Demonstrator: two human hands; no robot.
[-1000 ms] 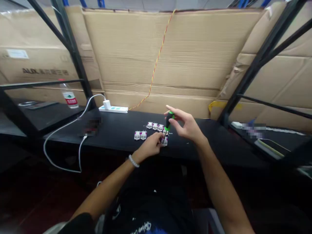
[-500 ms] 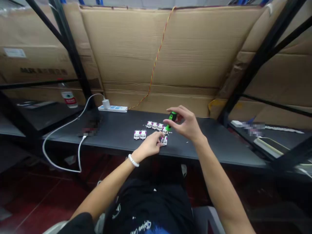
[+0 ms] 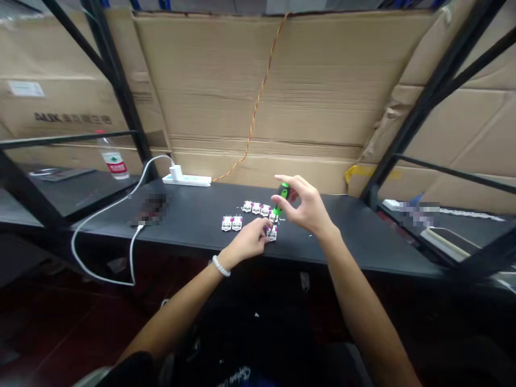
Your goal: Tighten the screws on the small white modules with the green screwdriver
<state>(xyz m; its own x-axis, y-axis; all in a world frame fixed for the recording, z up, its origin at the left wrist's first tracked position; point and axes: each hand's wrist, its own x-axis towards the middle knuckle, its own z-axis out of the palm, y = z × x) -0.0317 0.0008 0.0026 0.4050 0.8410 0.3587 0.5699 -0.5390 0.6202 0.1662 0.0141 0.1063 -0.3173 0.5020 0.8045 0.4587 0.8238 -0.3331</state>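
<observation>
Grasping a green-and-black screwdriver (image 3: 277, 210) in the right hand (image 3: 303, 203), handle between thumb and fingers, shaft slanting down to a small white-and-purple unit (image 3: 273, 233) near the front edge of the desk (image 3: 363, 231). Reaching to that unit's left side with the left hand (image 3: 253, 237); impossible to tell whether pinching or merely steadying. Toward the back edge, a row of four similar units (image 3: 256, 208). Likely to skid into the left fingertips if pressed at that slant, or to twist the unit loose if steadied too lightly.
</observation>
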